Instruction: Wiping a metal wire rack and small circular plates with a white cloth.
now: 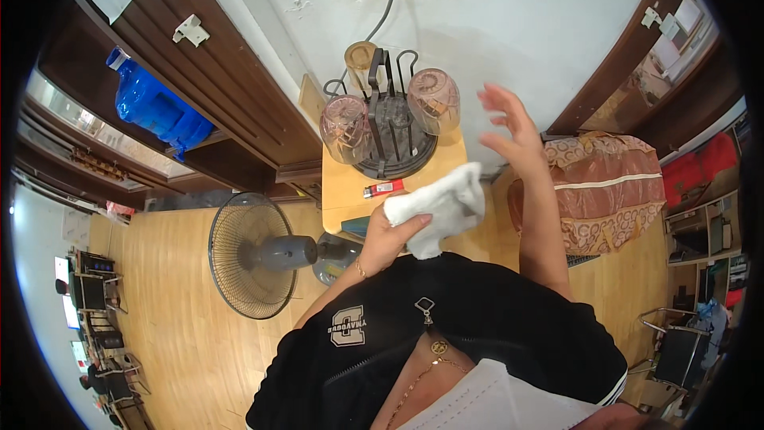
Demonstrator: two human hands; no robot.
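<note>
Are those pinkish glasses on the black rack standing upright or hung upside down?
Upside down. Both pink glasses hang mouth-down over prongs of the black rack, bases toward the camera.

The cloth [442, 207] is plain white, and the left hand [390, 235] that grips it has a thin gold bracelet at the wrist. The two upturned glasses [390, 115] on the rack [394, 151] are pinkish with a cut pattern; the rack is dark grey. The desk [350, 187] is light yellow wood, and the lighter [384, 189] on it is red and white. The fan [255, 255] is grey-blue. The cushion [605, 191] is rust-brown with pale scrolls. The bottle [155, 107] is bright blue.
</note>
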